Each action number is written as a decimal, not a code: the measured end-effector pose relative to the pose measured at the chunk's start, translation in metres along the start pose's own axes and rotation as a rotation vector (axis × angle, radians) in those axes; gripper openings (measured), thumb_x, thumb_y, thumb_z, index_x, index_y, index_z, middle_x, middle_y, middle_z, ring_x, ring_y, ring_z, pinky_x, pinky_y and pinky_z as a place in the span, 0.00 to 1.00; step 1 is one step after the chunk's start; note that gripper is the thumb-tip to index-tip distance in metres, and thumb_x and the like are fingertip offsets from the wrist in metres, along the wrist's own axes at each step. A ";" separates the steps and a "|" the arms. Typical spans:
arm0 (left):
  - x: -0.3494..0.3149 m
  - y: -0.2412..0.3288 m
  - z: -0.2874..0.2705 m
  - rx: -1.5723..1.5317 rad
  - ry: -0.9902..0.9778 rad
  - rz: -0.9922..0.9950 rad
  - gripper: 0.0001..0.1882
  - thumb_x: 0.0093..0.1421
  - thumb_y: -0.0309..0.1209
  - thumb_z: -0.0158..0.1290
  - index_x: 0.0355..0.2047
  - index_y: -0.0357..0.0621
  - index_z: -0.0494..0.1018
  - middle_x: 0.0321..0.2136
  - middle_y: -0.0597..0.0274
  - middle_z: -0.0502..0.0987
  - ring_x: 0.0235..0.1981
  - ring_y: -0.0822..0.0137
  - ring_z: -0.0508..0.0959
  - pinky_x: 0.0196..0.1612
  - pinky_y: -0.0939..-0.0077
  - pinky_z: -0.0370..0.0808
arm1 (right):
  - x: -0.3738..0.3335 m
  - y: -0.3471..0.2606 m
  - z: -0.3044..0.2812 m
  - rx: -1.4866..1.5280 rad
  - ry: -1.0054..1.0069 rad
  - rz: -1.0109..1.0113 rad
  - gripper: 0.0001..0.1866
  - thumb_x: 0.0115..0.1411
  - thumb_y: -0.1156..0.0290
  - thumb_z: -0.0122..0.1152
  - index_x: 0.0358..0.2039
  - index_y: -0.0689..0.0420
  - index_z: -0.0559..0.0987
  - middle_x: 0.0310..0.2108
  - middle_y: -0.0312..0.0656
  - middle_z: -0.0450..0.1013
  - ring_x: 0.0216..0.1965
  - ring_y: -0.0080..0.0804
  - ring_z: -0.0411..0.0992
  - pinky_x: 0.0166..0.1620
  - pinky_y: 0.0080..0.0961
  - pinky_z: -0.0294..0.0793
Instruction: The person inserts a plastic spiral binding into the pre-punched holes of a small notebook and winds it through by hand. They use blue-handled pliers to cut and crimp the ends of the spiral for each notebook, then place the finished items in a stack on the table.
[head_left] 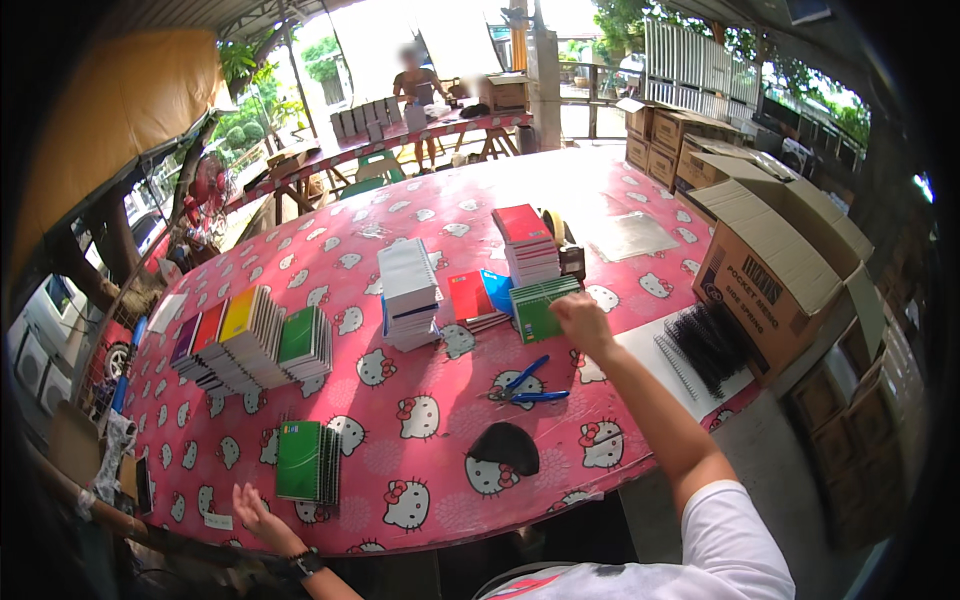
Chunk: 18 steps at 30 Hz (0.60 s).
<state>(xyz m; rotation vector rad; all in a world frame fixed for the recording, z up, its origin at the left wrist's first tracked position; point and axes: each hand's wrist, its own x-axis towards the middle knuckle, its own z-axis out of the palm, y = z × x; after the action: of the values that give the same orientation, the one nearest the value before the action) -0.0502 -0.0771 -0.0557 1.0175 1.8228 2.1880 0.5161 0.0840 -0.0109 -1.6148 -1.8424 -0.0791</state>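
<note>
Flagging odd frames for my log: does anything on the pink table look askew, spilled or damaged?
Mildly askew: the rectangular blue paper cover sits angled beside the red-covered paper notebooks, left of the right hand, whereas the green spiral-bound notebooks near the left hand line up. No spill or damage shows.

Green notebooks (538, 322) lie flat in separate stacks.

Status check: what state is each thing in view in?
Large brown cardboard box: flaps open
Blue-handled pliers: handles spread apart
Near green spiral notebooks: shut, stacked
Yellow notebooks: shut, stacked
Black wire spirals: loose, bunched together
Left bare hand: empty, open
Right bare hand: at far green notebooks, grip unclear
</note>
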 end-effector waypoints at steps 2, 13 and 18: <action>-0.015 0.030 -0.005 0.051 0.049 0.113 0.19 0.63 0.35 0.48 0.50 0.35 0.66 0.45 0.54 0.72 0.45 0.66 0.72 0.49 0.73 0.68 | 0.010 0.020 0.006 -0.143 0.036 -0.127 0.13 0.47 0.70 0.64 0.36 0.53 0.78 0.39 0.39 0.73 0.46 0.37 0.68 0.47 0.37 0.68; -0.144 0.109 0.105 0.143 -0.654 0.584 0.19 0.51 0.25 0.54 0.44 0.40 0.67 0.44 0.56 0.70 0.50 0.61 0.68 0.55 0.63 0.62 | 0.036 0.021 0.009 -0.220 0.158 -0.290 0.14 0.43 0.71 0.67 0.32 0.52 0.74 0.33 0.37 0.70 0.41 0.39 0.67 0.43 0.35 0.65; -0.164 0.139 0.131 -0.109 -0.717 0.214 0.26 0.48 0.30 0.62 0.48 0.40 0.69 0.45 0.54 0.72 0.49 0.62 0.70 0.52 0.66 0.66 | -0.041 -0.085 -0.042 0.456 -0.233 -0.289 0.13 0.40 0.75 0.69 0.27 0.57 0.73 0.26 0.42 0.72 0.32 0.42 0.72 0.35 0.33 0.71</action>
<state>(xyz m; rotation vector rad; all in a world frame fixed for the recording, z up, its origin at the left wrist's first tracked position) 0.1932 -0.0859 0.0087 1.7394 1.2942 1.6479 0.4586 0.0105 0.0322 -1.0732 -2.0729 0.3912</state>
